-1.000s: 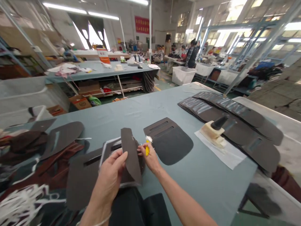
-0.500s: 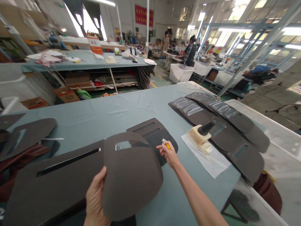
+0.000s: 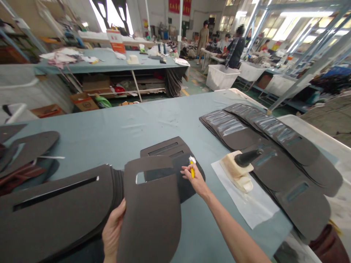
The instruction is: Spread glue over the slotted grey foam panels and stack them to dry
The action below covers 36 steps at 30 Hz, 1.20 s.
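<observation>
My left hand [image 3: 113,228] grips the left edge of a dark grey panel [image 3: 150,215] with rounded corners and a long cut-out slot, tilted up off the table. In my right hand [image 3: 196,182] is a small yellow-handled brush [image 3: 192,167], its white tip pointing up and away. The brush is above a second dark panel [image 3: 189,190] with two slots, which lies flat on the table, partly hidden behind the held panel. Left of my left hand lies a stack of slotted dark panels [image 3: 63,215].
Overlapping dark panels [image 3: 287,182] with shiny strips cover the table's right side. Beside them, a cream-coloured block with a black cone-shaped part [image 3: 236,164] sits on a white sheet [image 3: 255,212]. More pieces [image 3: 33,153] lie at the left. Another table [image 3: 109,65] and people stand farther back.
The held panel has turned to a steeper tilt, with its lower end nearer me. The brush now points more upright in my right hand. The view has shifted slightly.
</observation>
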Each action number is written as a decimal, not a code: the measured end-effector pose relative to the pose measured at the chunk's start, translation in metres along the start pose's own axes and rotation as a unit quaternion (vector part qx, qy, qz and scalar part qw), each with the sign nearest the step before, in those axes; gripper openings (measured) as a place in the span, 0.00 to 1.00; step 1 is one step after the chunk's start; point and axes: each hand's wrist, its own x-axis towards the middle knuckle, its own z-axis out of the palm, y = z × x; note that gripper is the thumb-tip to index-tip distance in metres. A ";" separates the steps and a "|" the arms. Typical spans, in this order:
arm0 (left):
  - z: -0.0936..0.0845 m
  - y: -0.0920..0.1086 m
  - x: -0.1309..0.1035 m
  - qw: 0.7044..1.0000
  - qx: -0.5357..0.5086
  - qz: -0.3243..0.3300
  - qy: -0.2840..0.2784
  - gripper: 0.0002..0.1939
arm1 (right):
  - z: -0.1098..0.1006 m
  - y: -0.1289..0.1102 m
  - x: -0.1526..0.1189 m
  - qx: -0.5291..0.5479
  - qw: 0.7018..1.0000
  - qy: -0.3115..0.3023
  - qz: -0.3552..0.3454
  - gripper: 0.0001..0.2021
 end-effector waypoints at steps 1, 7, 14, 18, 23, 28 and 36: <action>-0.001 -0.002 0.003 1.000 -0.001 -0.003 0.005 0.10 | 0.001 -0.001 0.000 0.012 1.000 -0.010 0.002 0.16; -0.009 -0.016 0.026 0.997 -0.003 -0.020 0.070 0.13 | -0.025 0.012 0.010 -0.006 0.999 0.032 -0.028 0.14; -0.043 -0.049 0.073 0.980 0.173 0.014 0.093 0.16 | -0.066 0.032 0.053 -0.233 0.965 0.110 -0.056 0.11; -0.048 -0.063 0.086 0.969 0.239 0.044 0.056 0.19 | -0.070 0.038 0.086 -0.293 0.950 0.078 -0.072 0.10; -0.049 -0.072 0.100 0.943 0.316 0.063 0.081 0.22 | -0.066 0.047 0.117 -0.331 0.938 0.051 -0.085 0.09; -0.055 -0.079 0.117 0.905 0.379 0.134 0.138 0.27 | -0.060 0.061 0.131 -0.346 0.934 0.047 -0.078 0.08; -0.053 -0.077 0.113 0.722 0.630 0.259 0.120 0.22 | -0.059 0.076 0.137 -0.377 0.920 0.059 -0.092 0.08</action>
